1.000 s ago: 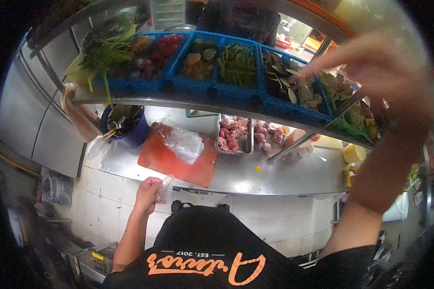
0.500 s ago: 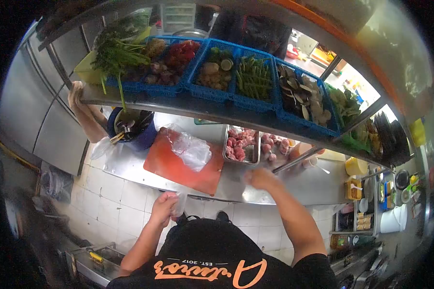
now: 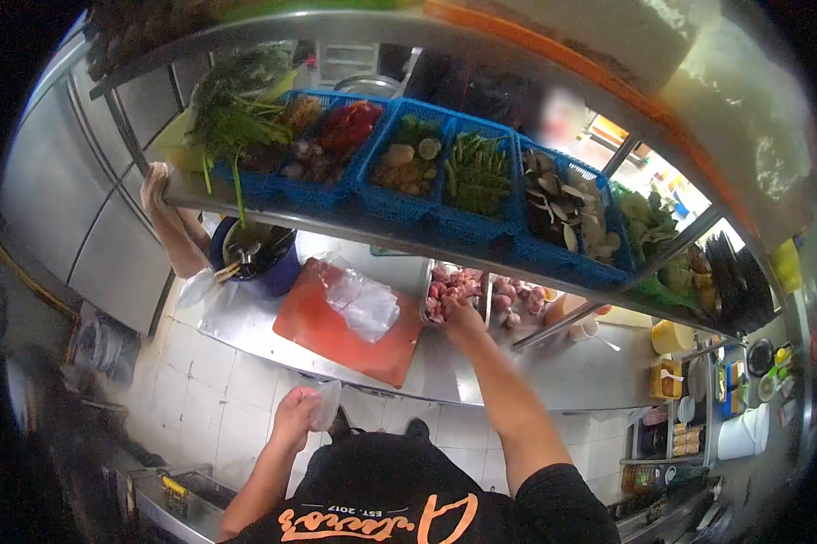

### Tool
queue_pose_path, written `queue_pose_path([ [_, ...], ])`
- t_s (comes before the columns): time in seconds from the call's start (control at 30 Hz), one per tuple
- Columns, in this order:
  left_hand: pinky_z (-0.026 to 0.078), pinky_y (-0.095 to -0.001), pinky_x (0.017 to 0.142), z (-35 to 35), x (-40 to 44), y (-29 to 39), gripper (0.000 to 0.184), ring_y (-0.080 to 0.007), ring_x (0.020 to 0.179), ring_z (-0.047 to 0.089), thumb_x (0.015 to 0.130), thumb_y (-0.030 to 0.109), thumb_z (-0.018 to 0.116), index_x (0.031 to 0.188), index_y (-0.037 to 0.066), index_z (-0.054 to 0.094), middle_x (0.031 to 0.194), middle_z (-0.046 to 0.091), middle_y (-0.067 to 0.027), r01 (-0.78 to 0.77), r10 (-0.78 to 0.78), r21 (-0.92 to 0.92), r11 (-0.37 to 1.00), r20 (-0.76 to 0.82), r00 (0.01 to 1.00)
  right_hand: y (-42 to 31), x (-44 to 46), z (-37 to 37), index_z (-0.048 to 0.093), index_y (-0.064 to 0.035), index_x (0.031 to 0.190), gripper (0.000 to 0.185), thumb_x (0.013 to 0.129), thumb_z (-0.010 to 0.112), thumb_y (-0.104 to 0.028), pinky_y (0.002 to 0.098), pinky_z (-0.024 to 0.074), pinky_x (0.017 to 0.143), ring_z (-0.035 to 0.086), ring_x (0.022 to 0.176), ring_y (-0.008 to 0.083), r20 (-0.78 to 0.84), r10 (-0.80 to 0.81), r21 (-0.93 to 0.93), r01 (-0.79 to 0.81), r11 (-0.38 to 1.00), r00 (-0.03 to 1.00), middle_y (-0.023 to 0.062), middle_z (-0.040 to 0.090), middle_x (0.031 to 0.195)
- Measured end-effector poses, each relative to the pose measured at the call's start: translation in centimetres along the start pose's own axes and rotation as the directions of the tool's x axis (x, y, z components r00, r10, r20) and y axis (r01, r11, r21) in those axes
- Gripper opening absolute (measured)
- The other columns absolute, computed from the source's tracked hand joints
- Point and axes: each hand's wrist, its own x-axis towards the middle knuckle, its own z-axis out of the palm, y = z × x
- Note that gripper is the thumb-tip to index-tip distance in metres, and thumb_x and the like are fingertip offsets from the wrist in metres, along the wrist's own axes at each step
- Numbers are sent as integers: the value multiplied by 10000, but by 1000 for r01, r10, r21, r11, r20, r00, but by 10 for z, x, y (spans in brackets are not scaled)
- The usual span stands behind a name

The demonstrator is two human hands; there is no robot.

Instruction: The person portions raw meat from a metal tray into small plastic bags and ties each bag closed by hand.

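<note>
Held in front of the counter's near edge, my left hand (image 3: pixel 294 419) is closed on a small clear plastic bag (image 3: pixel 326 406). My right hand (image 3: pixel 460 313) reaches into the metal tray of raw meat pieces (image 3: pixel 442 281); its fingertips are hidden among the meat, so I cannot see what they hold. On the orange cutting board (image 3: pixel 318 322) lies a pile of clear plastic bags (image 3: pixel 365 306). More raw meat (image 3: pixel 508 295) lies right of the tray.
Blue baskets (image 3: pixel 404 168) of vegetables line the shelf (image 3: pixel 336 225) above the counter (image 3: pixel 245 313). A blue bucket (image 3: pixel 277 275) with utensils stands at the left. Another person's arm (image 3: pixel 171 238) is beside it. Yellow containers (image 3: pixel 671 336) sit at the right.
My right hand has come down from the shelf baskets at the right, across the counter, and into the meat tray. My left hand still holds the bag, slightly lower in view.
</note>
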Motion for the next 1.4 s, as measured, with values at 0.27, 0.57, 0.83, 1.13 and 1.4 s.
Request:
queue_pose_path([
  [0.27, 491, -276, 651, -21, 4, -16, 99, -138, 756, 590, 897, 90, 590, 985, 55, 561, 868, 610, -40, 41, -42, -36, 999, -42, 998, -25, -94, -13, 591, -78, 1221, 400, 823, 601, -115, 489, 475, 911, 586, 1048, 415, -437, -115, 251, 243, 937, 892, 188, 622, 1139],
  [0.57, 504, -284, 615, -9, 38, -28, 126, -158, 728, 611, 896, 115, 619, 1007, 59, 600, 869, 639, -56, 99, -123, 156, 983, 152, 981, 14, -168, 18, 640, -41, 1125, 294, 842, 622, -118, 414, 514, 812, 654, 894, 336, -348, 38, 410, 115, 905, 937, 170, 678, 1017],
  [0.83, 482, -251, 659, 48, 81, 10, 281, -74, 805, 577, 962, 336, 609, 1061, 77, 649, 934, 643, -15, -99, -330, 604, 791, 557, 762, 9, -135, -44, 660, -33, 1110, 254, 899, 630, -171, 328, 532, 730, 683, 779, 231, -242, -130, 559, 248, 792, 962, 136, 697, 880],
  [1.13, 483, -374, 732, 87, 116, -112, 318, -214, 828, 611, 916, 331, 625, 1043, 41, 618, 886, 647, -120, -699, -308, 489, 522, 872, 380, 64, -133, 89, 642, -18, 1125, 271, 945, 568, -207, 389, 494, 747, 611, 768, 256, -471, -236, 269, 394, 879, 850, 97, 649, 826],
  [1.4, 498, -400, 727, 89, 132, -150, 317, -273, 768, 630, 913, 353, 612, 1000, 50, 646, 838, 667, -137, -621, -406, 540, 568, 840, 359, 43, -145, 88, 642, 12, 1063, 279, 961, 550, -230, 356, 497, 723, 606, 746, 236, -180, -42, 564, 138, 814, 983, 132, 629, 831],
])
